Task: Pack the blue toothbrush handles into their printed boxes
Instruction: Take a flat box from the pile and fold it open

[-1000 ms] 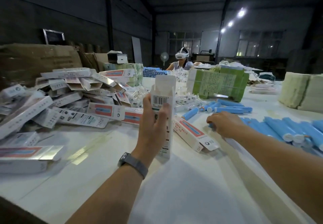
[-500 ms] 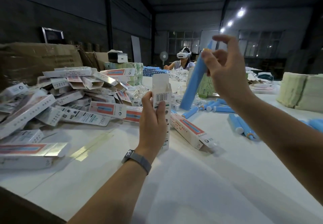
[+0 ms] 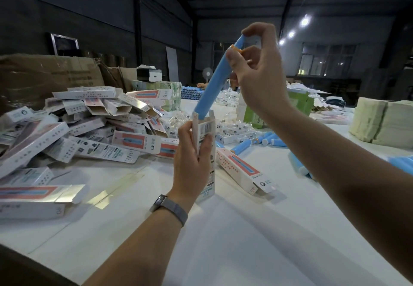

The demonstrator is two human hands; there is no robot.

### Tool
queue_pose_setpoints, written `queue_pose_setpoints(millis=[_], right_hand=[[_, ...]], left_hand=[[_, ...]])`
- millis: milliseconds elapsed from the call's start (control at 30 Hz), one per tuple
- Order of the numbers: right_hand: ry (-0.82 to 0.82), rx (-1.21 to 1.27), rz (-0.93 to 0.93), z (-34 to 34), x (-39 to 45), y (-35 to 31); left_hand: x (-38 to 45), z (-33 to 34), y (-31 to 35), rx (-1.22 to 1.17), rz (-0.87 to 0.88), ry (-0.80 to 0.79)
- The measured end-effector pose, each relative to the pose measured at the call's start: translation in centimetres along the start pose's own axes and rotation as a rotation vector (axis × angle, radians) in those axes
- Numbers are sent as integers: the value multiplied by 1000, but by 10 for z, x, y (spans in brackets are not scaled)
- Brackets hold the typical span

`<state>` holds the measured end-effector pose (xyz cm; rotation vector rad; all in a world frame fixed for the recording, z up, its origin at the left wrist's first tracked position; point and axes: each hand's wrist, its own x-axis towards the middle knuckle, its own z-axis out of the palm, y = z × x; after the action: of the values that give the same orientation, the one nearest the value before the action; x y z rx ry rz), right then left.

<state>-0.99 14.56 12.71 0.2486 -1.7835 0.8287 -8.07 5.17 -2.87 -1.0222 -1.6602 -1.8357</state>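
Note:
My left hand [image 3: 192, 163] grips a white printed box [image 3: 206, 151] that stands upright on the white table [image 3: 223, 241], its top flap open. My right hand [image 3: 259, 78] pinches the upper end of a blue toothbrush handle [image 3: 214, 84]. The handle slants down to the left, and its lower end sits in the box's open mouth. More blue handles [image 3: 266, 140] lie loose on the table behind my right forearm, and others [image 3: 402, 163] at the far right. One printed box [image 3: 241, 169] lies flat just right of the held box.
A big heap of printed boxes [image 3: 78, 134] fills the table's left side, with one long box [image 3: 33, 198] at the near left. Green cartons [image 3: 297, 105] and a pale stack [image 3: 384, 122] stand at the back right. Another person's hands [image 3: 202, 85] work far behind.
My right hand has carried the blue handle left and down, so its lower end now enters the box's open top. My left hand keeps the box upright in the same place.

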Motion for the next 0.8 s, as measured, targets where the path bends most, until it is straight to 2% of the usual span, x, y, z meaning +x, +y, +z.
queue_pose_setpoints(millis=[200, 333, 500, 667, 800], right_hand=[[-83, -99, -41, -1, 10, -5], [-84, -120, -43, 0, 12, -1], [-246, -185, -12, 20, -7, 8], [-233, -263, -62, 31, 0, 5], [-532, -361, -45, 43, -12, 18]], left_hand=[[1, -1, -1, 10, -33, 25], [-2, 1, 1, 95, -11, -21], [-1, -1, 1, 94, -52, 32], [3, -4, -1, 138, -58, 86], [8, -13, -11, 158, -55, 136]])
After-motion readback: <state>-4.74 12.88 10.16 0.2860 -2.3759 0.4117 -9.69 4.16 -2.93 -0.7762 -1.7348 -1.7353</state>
